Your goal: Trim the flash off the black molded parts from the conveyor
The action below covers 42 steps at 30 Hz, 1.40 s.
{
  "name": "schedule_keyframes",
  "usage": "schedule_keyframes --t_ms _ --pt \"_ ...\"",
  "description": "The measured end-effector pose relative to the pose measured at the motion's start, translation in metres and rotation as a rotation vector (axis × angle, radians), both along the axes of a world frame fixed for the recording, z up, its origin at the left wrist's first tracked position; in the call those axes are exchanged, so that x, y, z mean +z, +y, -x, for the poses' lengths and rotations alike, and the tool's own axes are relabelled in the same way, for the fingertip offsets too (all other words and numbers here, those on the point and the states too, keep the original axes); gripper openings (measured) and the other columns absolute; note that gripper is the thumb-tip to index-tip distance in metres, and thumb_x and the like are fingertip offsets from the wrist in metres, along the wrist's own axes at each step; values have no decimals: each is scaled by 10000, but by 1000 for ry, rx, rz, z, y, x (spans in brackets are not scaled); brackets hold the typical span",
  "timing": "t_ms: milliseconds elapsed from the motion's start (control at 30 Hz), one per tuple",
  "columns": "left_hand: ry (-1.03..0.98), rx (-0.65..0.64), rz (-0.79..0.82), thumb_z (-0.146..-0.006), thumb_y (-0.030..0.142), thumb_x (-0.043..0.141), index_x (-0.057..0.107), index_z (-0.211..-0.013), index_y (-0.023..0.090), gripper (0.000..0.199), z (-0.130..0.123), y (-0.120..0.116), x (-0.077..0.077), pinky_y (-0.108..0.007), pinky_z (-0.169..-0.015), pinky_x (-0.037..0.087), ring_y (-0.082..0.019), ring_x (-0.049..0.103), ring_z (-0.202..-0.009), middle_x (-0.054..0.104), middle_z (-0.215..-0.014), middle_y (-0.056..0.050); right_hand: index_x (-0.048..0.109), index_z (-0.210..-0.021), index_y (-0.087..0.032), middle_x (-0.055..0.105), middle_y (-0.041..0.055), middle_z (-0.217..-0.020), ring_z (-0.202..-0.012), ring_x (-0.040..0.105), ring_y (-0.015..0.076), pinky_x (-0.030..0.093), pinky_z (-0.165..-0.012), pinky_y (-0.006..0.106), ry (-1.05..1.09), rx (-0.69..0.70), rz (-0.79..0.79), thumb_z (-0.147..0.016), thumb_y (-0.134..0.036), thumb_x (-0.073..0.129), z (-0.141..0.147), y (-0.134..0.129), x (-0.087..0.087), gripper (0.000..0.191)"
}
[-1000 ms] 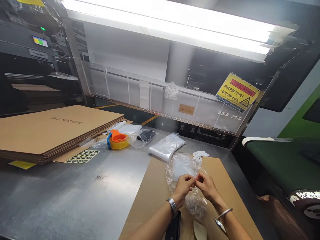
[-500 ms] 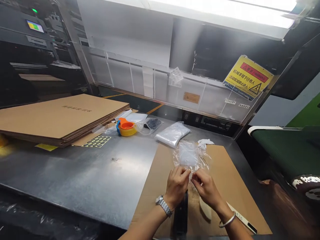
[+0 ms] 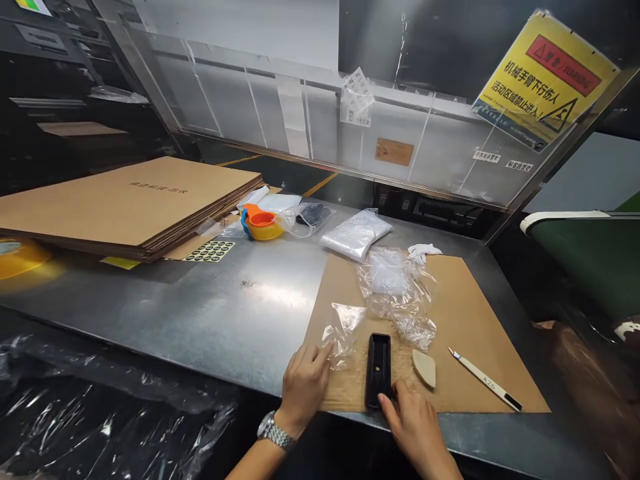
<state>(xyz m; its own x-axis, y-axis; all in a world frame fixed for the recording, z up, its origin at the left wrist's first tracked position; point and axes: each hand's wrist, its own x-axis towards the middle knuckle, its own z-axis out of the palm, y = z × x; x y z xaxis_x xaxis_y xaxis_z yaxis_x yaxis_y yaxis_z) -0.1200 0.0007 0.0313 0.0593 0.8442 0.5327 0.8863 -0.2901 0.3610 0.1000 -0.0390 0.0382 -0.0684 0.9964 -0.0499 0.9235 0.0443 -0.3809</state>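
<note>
Left grip (image 3: 304,383): half-curled, fingertips at the near edge of a flat clear bag (image 3: 345,325); the thumb's hold is hidden from where I stand, so I cannot tell whether the film is pinched.
Right grip (image 3: 414,419): thumb and forefinger at the near right corner of a black tray (image 3: 377,385); the other fingers are partly hidden, and whether they clasp it I cannot tell.
Black tray: lengthwise on a cardboard sheet (image 3: 465,313), between the two hands, hollow side up with a small hole in its floor.
Clear bag: left of the tray, over the sheet's left part; its outline is hard to follow against the brown.
Crumpled film (image 3: 407,290): beyond the tray, with something whitish inside, too veiled to name.
Beige piece (image 3: 424,369): just right of the tray, one edge curved.
White pen-like tool (image 3: 485,379): farther right, slanting, marked A26.
Bench (image 3: 270,327): metal, partly covered by the sheet; a plastic-wrapped packet (image 3: 356,235) lies toward its far side.
Tape dispenser (image 3: 265,230): orange, yellow and blue, beside a bag with dark contents I cannot identify.
Yellow ring (image 3: 20,259): blurred, cut off at the left.
Green belt (image 3: 590,260): cut off at the right.
Forearms: both cut off below.
</note>
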Motion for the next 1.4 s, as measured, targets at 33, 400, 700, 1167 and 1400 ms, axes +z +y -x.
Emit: schedule_keyframes --t_ms 33,400,700,1167,1400 --pt "4 4 31 -836 91 429 645 -988 170 276 -2 -4 -2 -301 -641 418 -184 500 -677 534 -676 -22 533 -751 -223 648 93 -622 -590 629 269 308 -490 296 2 -7 12 -848 -361 443 1 -1 1 191" --pt "-81 -29 311 -889 211 396 651 -900 167 259 -15 -7 22 -359 -684 485 -230 607 -758 629 -753 -60 534 -806 -191 547 -16 -594 -503 551 111 384 -476 186 373 155 148 -910 -374 251 -2 -16 16 353" --pt "-160 -227 397 -868 162 451 626 -972 227 214 -10 -8 22 -213 -735 523 -134 661 -830 712 -910 8 512 -634 -180 441 -50 -430 -335 476 95 284 -356 186 389 63 155 -887 -285 304 -1 -16 -14 343" --pt "38 -320 147 -842 83 387 564 -829 183 204 -34 -42 50 -301 -532 448 -195 569 -612 603 -664 -29 498 -1117 -138 581 -40 -478 -417 571 155 376 -422 210 316 126 -66 -898 -264 295 14 3 8 324" --pt "71 -406 52 -798 73 406 556 -787 172 180 -29 -44 77 -284 -516 412 -187 553 -592 605 -650 -39 614 -830 -204 637 42 -501 -461 638 227 332 -408 262 -117 276 -253 -892 -272 281 35 18 47 345"
